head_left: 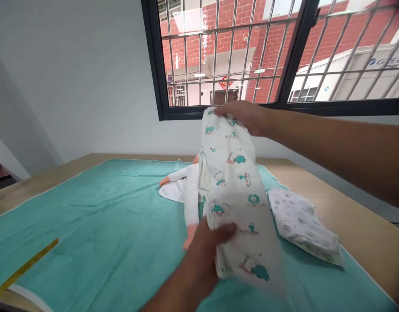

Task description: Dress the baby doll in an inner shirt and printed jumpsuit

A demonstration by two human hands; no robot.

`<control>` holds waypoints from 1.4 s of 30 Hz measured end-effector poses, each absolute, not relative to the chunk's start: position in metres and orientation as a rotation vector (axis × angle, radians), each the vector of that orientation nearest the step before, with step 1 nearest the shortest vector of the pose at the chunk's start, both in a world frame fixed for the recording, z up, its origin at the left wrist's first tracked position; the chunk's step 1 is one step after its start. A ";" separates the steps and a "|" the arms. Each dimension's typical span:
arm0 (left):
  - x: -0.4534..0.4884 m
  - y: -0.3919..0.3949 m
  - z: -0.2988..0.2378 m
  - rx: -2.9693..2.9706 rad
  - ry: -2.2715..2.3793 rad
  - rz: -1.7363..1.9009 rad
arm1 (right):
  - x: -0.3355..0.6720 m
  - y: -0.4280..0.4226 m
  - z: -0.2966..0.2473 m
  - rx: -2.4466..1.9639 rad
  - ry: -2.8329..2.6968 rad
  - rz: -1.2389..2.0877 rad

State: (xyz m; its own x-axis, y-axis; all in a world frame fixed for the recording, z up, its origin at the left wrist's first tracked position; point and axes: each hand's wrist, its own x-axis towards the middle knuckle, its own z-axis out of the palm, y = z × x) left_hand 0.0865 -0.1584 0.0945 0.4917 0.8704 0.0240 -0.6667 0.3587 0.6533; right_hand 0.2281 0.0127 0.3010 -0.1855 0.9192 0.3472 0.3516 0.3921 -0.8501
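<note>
Printed cloth (235, 182) is slanting above the surface (316, 186), fingers (225, 110) of the right hand (246, 116) gripping its top, those of the left hand (204, 251) its lower left side. A patterned bundle (300, 221) is lying near the right edge.

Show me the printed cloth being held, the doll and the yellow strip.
Printed cloth (235, 184), head view: middle of its patterned face.
Doll (191, 190), head view: a white-clothed limb.
Yellow strip (30, 264), head view: about mid-length.
</note>
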 end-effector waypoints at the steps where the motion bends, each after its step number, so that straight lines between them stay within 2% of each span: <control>1: 0.087 -0.166 0.090 0.606 0.389 1.017 | 0.225 0.021 0.290 -1.175 -1.801 0.773; 6: 0.062 -0.175 0.072 0.437 0.511 1.020 | 0.217 0.062 0.233 -1.456 -1.989 0.567; 11: 0.023 -0.156 0.068 0.521 0.681 1.057 | 0.207 0.097 0.190 -1.438 -1.807 0.475; 14: 0.010 -0.146 0.063 0.609 0.933 1.162 | 0.202 0.108 0.166 -1.438 -1.761 0.495; 18: -0.001 -0.132 0.052 1.059 1.382 1.361 | 0.202 0.111 0.140 -1.467 -1.736 0.479; 21: -0.001 -0.122 0.044 1.450 1.502 1.289 | 0.203 0.106 0.131 -1.446 -1.745 0.428; 25: 0.011 -0.112 0.035 1.589 1.606 1.165 | 0.202 0.090 0.124 -1.389 -1.784 0.376; 36: 0.006 -0.103 0.035 1.357 1.630 1.317 | 0.194 0.041 0.111 -1.297 -1.828 0.327; 42: 0.001 -0.103 0.021 1.013 1.347 1.271 | 0.188 0.003 0.112 -1.155 -1.930 0.155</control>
